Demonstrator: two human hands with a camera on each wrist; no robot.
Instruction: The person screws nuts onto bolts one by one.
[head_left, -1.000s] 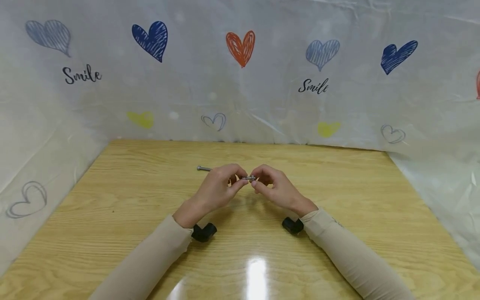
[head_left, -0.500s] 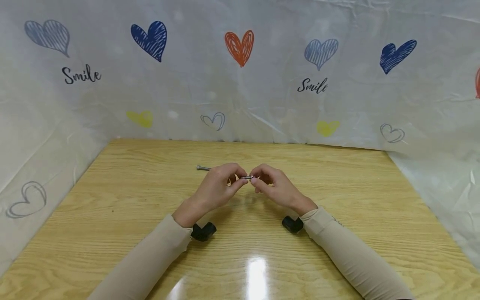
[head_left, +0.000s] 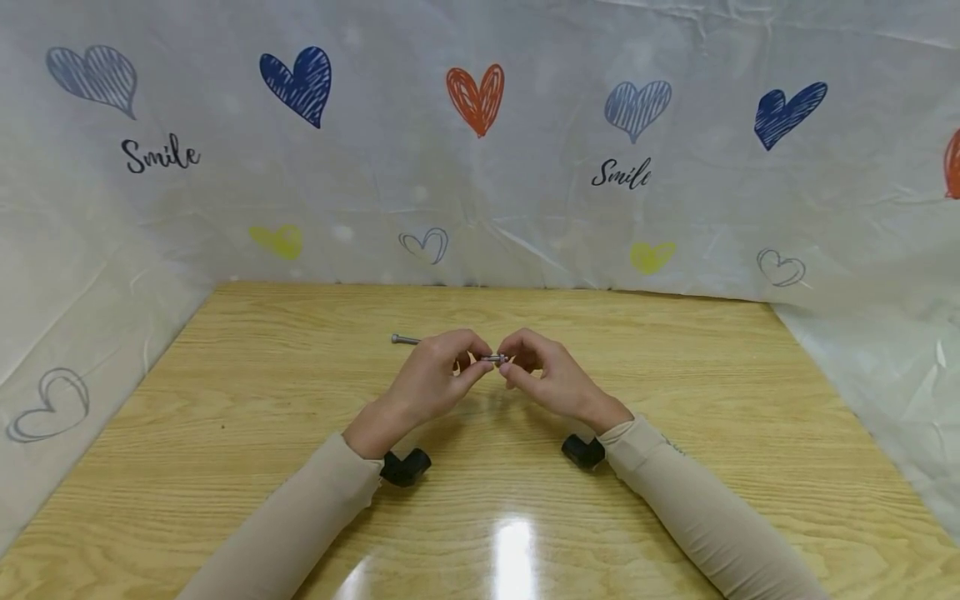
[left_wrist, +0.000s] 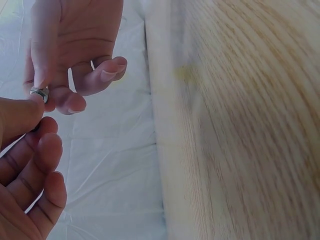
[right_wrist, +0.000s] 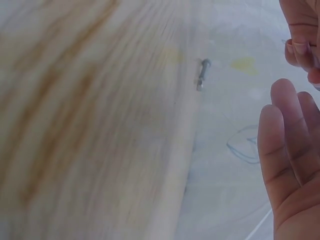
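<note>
In the head view my left hand (head_left: 432,372) pinches a small metal bolt (head_left: 491,358) between thumb and fingers. The bolt lies roughly level and points to the right, its left part hidden in the hand. My right hand (head_left: 553,377) meets it from the other side, thumb and index finger pinching a metal nut (left_wrist: 40,93) at that end. How far the nut sits on the thread cannot be made out. Behind the left hand, a second bolt (head_left: 405,339) lies on the table, partly covered. The right wrist view shows this bolt (right_wrist: 203,74) whole, with what looks like a nut at its lower end.
The wood-grain table (head_left: 225,492) extends around both arms. A whitish sheet (head_left: 525,200) printed with hearts hangs behind it and along the sides. A black wrist camera (head_left: 406,467) sits under each wrist.
Both hands stay nearly in place. The right thumb and index finger shift slightly at the nut. The head view drifts a little; the second bolt stays put.
</note>
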